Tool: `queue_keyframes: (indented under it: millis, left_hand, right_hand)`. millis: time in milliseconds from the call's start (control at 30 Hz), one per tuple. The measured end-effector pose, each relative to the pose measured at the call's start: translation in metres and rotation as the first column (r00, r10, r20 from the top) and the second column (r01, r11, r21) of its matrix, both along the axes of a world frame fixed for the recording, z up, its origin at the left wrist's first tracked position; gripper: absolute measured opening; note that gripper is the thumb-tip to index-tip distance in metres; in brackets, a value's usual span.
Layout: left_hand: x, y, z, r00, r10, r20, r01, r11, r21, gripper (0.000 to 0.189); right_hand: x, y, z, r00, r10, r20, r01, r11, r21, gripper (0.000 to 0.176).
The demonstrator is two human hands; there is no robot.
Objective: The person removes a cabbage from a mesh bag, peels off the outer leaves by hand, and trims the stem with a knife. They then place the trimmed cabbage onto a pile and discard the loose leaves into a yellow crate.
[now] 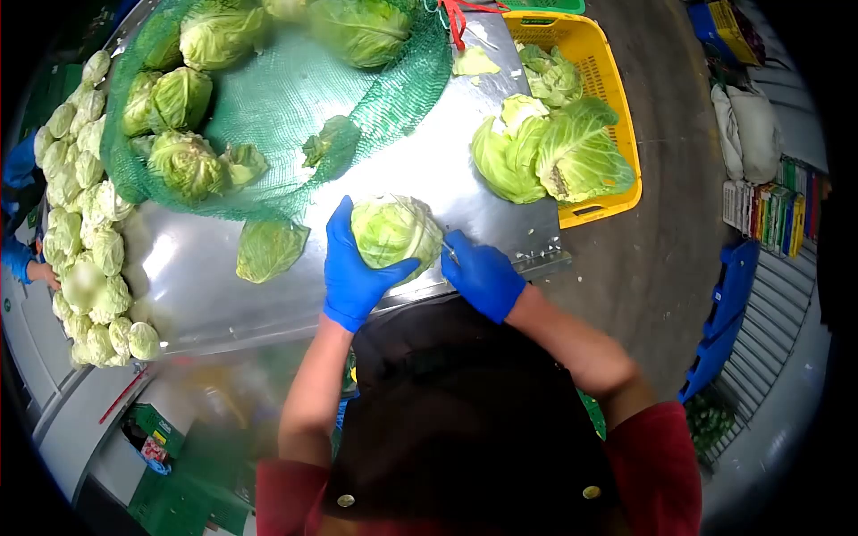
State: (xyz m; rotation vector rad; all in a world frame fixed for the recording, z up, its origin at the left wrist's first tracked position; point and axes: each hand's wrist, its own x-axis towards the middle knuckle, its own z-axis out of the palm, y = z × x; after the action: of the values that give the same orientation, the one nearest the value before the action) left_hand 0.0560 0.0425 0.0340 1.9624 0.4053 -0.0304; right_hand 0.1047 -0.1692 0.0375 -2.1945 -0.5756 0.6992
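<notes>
Your dark apron (465,420) fills the near frame and hides the table's front edge and whatever sits below it; the floor to your left is blurred. Your left hand (357,268), in a blue glove, has its fingers spread wide and wrapped around the left side of one cabbage (393,230), thumb underneath, pinning it on the steel table (206,295) right in front of you. Your right hand (483,275), also in a blue glove, is curled tight. The handle is buried in the fist, and only a thin sliver of the knife (450,251) shows against the cabbage's right side. One loose leaf clump (268,248) lies just left of it. Trimmed heads (85,223) crowd the table's left edge, overlapping too much to count. Beside them another person's blue sleeve (20,257) is cut off by the frame. Farther back, a green net sack (286,98) holds at least seven heads, the top ones cropped. A yellow crate (617,116) at the far right holds big outer leaves. Past it, coloured stacks (773,214) carry print too small to read.
</notes>
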Motion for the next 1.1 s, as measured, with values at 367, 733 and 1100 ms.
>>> queue_keyframes:
  millis: [367,733,1100]
  left_hand:
    - [0.002,-0.007,-0.013,0.997,0.026,-0.075,-0.013,0.986,0.167,0.115]
    - [-0.012,-0.006,-0.018,0.975,-0.031,0.222,0.088,0.963,-0.255,0.117]
    - [-0.007,-0.022,-0.032,0.973,0.226,-0.045,-0.206,0.766,-0.609,0.087]
  right_hand:
    - [0.02,0.01,-0.059,0.977,0.011,-0.215,-0.059,0.974,-0.217,0.034]
    - [0.028,-0.011,-0.031,0.949,-0.062,-0.31,0.082,0.995,0.053,0.064]
    - [0.075,-0.058,-0.079,0.959,-0.284,0.006,0.284,0.959,-0.017,0.04]
